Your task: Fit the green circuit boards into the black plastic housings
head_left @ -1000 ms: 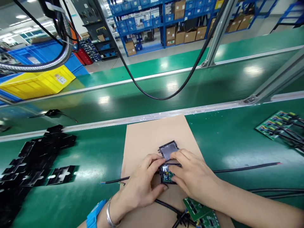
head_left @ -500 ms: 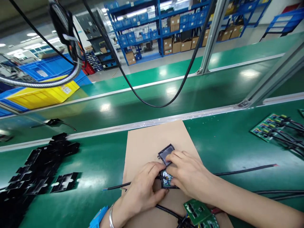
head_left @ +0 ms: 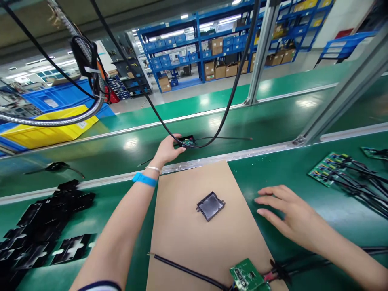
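My left hand (head_left: 169, 148) reaches over the metal rail to the green strip behind it. Its fingers and thumb straddle the left end of a small black case with a circuit board inside (head_left: 188, 141), which has a cable at each side. My right hand (head_left: 285, 208) hovers above the green worktop right of the cardboard, fingers apart and holding nothing. On the cardboard sheet (head_left: 178, 230) lies a shallow black plastic housing (head_left: 211, 206), open side up. Nearer to me, a green circuit board (head_left: 247, 275) with black cables rests on the cardboard's lower right.
Black plastic housings (head_left: 39, 226) are heaped at left. Green boards with cables (head_left: 330, 169) lie at right. A black cable (head_left: 226, 109) hangs in a loop ahead. The metal rail (head_left: 194, 161) crosses behind the cardboard, and an upright post (head_left: 257, 64) stands beyond.
My left hand has moved forward over the rail with the board-filled case. My right hand has withdrawn to the right, opening. One black housing now lies alone on the cardboard.
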Motion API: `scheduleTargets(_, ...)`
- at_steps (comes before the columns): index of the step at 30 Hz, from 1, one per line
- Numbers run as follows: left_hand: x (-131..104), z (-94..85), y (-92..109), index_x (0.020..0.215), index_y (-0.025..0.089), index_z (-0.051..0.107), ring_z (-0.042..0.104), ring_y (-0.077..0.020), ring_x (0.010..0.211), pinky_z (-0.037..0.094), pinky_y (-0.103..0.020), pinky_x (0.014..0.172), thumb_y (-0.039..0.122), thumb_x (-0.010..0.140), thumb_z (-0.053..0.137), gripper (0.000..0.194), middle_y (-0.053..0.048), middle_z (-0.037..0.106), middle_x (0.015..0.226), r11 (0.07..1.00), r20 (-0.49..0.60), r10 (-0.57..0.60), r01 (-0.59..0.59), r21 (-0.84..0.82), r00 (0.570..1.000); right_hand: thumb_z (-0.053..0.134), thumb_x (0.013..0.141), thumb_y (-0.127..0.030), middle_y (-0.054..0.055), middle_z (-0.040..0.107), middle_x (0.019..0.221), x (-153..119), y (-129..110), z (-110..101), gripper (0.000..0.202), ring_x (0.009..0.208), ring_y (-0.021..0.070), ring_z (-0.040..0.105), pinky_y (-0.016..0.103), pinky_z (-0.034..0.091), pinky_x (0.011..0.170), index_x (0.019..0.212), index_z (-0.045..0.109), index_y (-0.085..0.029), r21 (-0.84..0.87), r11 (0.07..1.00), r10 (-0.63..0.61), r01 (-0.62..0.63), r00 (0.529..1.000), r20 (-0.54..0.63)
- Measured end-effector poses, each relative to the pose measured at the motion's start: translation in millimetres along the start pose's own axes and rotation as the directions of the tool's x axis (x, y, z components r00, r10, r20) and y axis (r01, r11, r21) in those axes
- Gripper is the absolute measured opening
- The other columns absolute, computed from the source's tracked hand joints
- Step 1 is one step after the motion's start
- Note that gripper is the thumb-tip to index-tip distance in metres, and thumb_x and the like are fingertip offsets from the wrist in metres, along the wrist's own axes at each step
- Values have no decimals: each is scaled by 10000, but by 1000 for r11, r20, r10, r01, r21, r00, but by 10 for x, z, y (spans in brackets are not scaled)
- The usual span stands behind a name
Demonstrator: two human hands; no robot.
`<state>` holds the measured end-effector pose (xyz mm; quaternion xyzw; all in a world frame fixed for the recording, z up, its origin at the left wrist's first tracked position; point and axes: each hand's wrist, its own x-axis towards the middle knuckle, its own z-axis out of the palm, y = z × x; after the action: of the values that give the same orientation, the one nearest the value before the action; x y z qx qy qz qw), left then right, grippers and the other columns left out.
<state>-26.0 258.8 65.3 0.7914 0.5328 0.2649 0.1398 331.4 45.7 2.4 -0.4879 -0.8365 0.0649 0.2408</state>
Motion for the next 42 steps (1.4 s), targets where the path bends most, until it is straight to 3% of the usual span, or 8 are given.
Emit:
scheduleTargets(5, 12, 217, -141, 1282, 89, 503, 313, -345, 1383, 232, -527, 1138, 124, 738, 649, 565, -172, 405, 1459, 998, -7, 30, -30, 59, 1000, 498, 931, -201, 94, 571, 1119, 62, -318, -80, 188, 1051, 249, 515, 413, 481, 848, 1052, 639, -225, 133, 989, -89, 71, 986, 139)
scheduleTargets(11, -1251, 181, 432, 1101, 172, 629, 554, -261, 1159, 419, -450, 1027, 293, 882, 543, 265, -100, 628, 1187, 994, 95, 107, -105, -19, 990, 686, 800, -191, 31, 584, 941, -8, -671, -226, 109, 919, 223, 538, 351, 491, 772, 849, 598, -232, 335, 942, -197, 24, 846, 495)
scheduleTargets(16, -2039, 498, 993, 1346, 168, 474, 524, -295, 1106, 453, -485, 948, 338, 789, 666, 613, -130, 591, 1217, 974, 208, 217, -198, -111, 954, 583, 867, -135, 30, 596, 924, -84, -813, -170, 131, 914, 215, 546, 346, 476, 792, 957, 598, -228, 373, 928, -224, 6, 808, 545)
scheduleTargets(23, -2198, 422, 1048, 973, 207, 669, 542, -229, 1049, 452, -424, 930, 44, 829, 450, 309, -65, 642, 1034, 922, 157, 302, -246, -298, 940, 481, 963, -170, -12, 607, 898, 70, -872, -221, 176, 853, 148, 572, 268, 457, 751, 1029, 618, -259, 468, 878, -151, -103, 868, 473)
scheduleTargets(26, -2242, 253, 1214, 1135, 226, 606, 575, -216, 1009, 476, -402, 881, 210, 922, 490, 243, -71, 631, 1081, 884, 188, 73, 23, -467, 979, 512, 946, -180, 23, 597, 908, 106, -924, -154, 198, 845, 162, 577, 273, 471, 727, 1096, 629, -238, 478, 878, -161, -7, 937, 309)
scheduleTargets(30, -2281, 300, 1411, 1081, 176, 551, 621, -144, 710, 515, -274, 648, 468, 880, 603, 359, -31, 619, 828, 462, 593, -76, 555, -692, 802, 510, 933, -158, 69, 610, 931, 136, -975, -37, 244, 854, 184, 575, 308, 489, 735, 1150, 614, -196, 495, 847, -233, 192, 972, 23)
scheduleTargets(33, -2292, 420, 1424, 1003, 154, 533, 565, -83, 554, 473, -203, 549, 488, 796, 708, 430, 16, 561, 714, 303, 618, -129, 624, -721, 776, 573, 884, -144, 56, 625, 963, 168, -973, -45, 224, 886, 183, 576, 312, 489, 759, 1100, 595, -199, 534, 837, -177, 124, 983, 49)
scheduleTargets(42, -2376, 406, 1318, 1264, 229, 516, 571, -145, 775, 481, -250, 654, 483, 804, 699, 557, -87, 606, 1087, 568, 398, -89, 374, -733, 913, 449, 907, -115, 41, 590, 874, 220, -896, -42, 144, 800, 168, 553, 303, 445, 710, 936, 570, -188, 468, 878, -167, 102, 981, 99)
